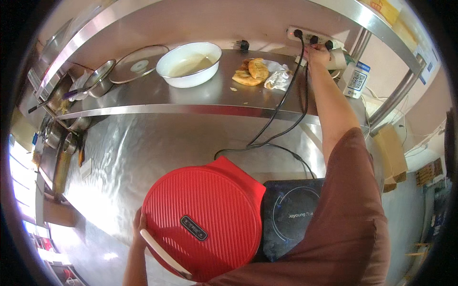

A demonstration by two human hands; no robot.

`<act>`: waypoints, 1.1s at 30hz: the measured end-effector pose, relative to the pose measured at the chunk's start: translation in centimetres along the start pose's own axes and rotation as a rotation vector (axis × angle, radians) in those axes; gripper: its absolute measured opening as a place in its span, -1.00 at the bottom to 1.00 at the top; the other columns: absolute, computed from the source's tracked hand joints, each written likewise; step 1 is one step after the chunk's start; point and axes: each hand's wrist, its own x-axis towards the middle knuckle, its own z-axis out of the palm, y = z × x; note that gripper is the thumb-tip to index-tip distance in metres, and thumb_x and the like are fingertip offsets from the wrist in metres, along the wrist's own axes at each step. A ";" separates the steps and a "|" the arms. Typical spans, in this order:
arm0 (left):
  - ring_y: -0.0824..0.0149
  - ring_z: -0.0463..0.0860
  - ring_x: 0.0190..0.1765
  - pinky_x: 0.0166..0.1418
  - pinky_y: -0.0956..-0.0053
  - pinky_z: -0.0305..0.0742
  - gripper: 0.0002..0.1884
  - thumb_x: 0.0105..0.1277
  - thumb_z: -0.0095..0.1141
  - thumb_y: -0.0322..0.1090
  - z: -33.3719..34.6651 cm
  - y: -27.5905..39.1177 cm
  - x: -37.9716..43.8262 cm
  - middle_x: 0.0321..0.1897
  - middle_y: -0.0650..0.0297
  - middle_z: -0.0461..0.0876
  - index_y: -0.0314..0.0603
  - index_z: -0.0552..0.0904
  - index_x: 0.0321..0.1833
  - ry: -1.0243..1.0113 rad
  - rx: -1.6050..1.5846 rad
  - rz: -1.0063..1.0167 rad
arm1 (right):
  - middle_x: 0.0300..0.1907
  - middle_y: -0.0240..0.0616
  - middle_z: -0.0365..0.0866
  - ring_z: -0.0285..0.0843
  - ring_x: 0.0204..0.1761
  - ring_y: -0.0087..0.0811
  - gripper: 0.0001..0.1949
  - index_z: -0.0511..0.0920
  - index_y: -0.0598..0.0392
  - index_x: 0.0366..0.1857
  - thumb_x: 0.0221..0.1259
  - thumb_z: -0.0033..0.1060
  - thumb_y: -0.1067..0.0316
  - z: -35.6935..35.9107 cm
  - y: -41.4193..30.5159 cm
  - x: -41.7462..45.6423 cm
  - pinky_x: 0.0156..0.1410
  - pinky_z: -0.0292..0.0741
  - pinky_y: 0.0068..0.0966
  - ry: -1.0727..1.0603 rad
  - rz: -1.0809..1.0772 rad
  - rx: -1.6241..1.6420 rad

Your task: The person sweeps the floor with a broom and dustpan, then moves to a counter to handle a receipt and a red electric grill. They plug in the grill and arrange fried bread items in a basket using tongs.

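Note:
A closed red electric baking pan (204, 221) with a ribbed lid and a pale handle lies on the steel worktop. My left hand (139, 223) is at its left edge, the fingers partly hidden by the pan. My right arm reaches over the upper shelf, and my right hand (317, 55) is at a power strip (307, 35) on the wall, by its black plugs. Whether its fingers grip a plug cannot be made out. Black power cords (277, 116) hang from the strip down to the worktop. An induction cooker (290, 218) stands beside the pan, partly under my sleeve.
The steel shelf (186, 109) bears a white enamel basin (189, 80) with pale liquid, flatbread pieces (250, 73), a crumpled white bag (278, 77), a glass lid (123, 68), a pot (100, 84) and a printed code stand (356, 80). Another shelf's rail runs above.

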 end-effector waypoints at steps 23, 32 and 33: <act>0.26 0.49 0.28 0.39 0.32 0.35 -0.40 0.55 -0.06 0.07 0.0 0.4 -0.4 0.24 0.12 0.55 -0.29 0.40 0.41 0.004 0.005 -0.069 | 0.22 0.02 0.55 0.60 0.14 0.05 -0.68 0.56 0.14 0.08 0.43 -0.07 0.22 0.8 -2.3 2.9 0.21 0.54 -0.11 -0.414 -0.488 -1.619; 0.21 0.44 0.37 0.47 0.31 0.26 -0.39 0.56 -0.08 0.06 0.2 2.0 -0.3 0.30 0.04 0.53 -0.32 0.39 0.45 0.045 0.145 -0.109 | 0.01 -0.02 0.68 0.62 -0.02 -0.08 -0.62 0.62 0.27 0.01 0.50 -0.12 0.16 0.8 -1.8 8.0 0.09 0.49 -0.22 -0.303 -0.707 -1.563; 0.21 0.44 0.37 0.48 0.32 0.26 -0.38 0.56 -0.07 0.06 -0.1 1.5 0.0 0.30 0.03 0.53 -0.31 0.40 0.44 0.027 0.157 -0.081 | -0.01 -0.03 0.69 0.62 -0.05 -0.08 -0.61 0.62 0.27 -0.02 0.49 -0.11 0.14 0.4 -3.1 8.5 0.06 0.49 -0.22 -0.319 -0.694 -1.530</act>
